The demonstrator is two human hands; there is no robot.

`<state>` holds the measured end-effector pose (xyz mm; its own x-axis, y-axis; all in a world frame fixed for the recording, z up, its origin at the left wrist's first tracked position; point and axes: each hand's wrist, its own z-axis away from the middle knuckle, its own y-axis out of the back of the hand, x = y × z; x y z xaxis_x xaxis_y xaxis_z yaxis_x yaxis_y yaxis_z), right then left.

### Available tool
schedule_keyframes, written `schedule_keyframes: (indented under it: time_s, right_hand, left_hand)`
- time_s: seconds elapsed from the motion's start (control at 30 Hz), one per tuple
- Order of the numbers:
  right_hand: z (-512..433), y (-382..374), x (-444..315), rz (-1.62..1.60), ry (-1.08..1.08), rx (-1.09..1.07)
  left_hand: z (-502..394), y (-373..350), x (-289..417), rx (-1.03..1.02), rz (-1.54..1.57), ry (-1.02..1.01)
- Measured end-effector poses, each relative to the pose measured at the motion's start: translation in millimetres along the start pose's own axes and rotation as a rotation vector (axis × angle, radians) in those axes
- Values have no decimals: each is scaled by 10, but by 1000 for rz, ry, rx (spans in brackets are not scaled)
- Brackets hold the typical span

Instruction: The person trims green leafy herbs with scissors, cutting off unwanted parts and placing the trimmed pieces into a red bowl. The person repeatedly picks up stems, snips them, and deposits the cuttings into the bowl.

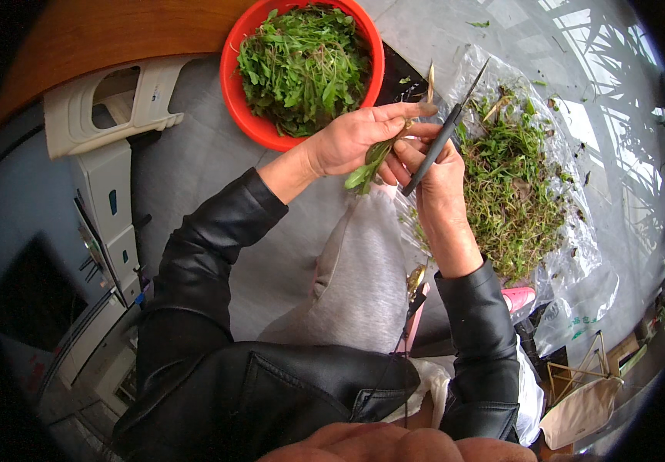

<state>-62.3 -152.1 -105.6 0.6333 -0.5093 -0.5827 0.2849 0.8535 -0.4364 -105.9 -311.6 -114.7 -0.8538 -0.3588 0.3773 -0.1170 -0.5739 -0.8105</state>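
Observation:
My left hand (347, 136) pinches a small leafy green plant (370, 164) by its stem end, its leaves hanging down toward my lap. A slim knife with a dark grey handle (435, 151) is in my right hand (443, 179), the narrow blade pointing up and away from me. The right fingertips meet the left fingers around the plant's stem. Beyond my left hand, a red plastic basin (230, 95) holds a heap of leafy greens (306, 69). To the right of my right hand, a pile of greens and stems (511, 190) lies on clear plastic sheeting (583, 242).
A cream plastic stool (73, 130) stands at the left beneath a wooden tabletop (124, 29). White drawers (107, 190) are below it. Leaf scraps lie on the grey tiled floor (540, 43). A beige folding stool (581, 410) is at lower right. My grey-trousered leg (364, 277) is under my hands.

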Motion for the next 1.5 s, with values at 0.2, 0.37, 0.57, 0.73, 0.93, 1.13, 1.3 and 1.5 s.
schedule_keyframes:
  time_s: [0.2, 0.37, 0.57, 0.73, 0.93, 1.13, 1.3, 1.5]
  right_hand:
    - [1, 138, 4, -30, 51, 87]
    - [4, 248, -39, -175, -4, 208]
    - [5, 628, -113, -215, 7, 197]
    - [312, 1079, -65, 547, 168, 333]
    - [852, 1607, 194, 911, 36, 280]
    - [1146, 1722, 331, 1009, -51, 238]
    - [1250, 1759, 313, 1190, -126, 253]
    - [1410, 1769, 229, 1564, -210, 216]
  left_hand:
    - [-28, 179, -33, -71, 133, -15]
    - [20, 266, 7, -100, 256, -29]
    - [155, 400, 217, 10, 175, -92]
    - [409, 655, 562, 80, 68, -267]
    - [681, 955, 935, 322, -184, -376]
    - [784, 1176, 1257, 644, -562, -337]
    - [801, 1301, 1479, 1165, -1382, -243]
    - [507, 1009, 1114, 1026, -1942, -694]
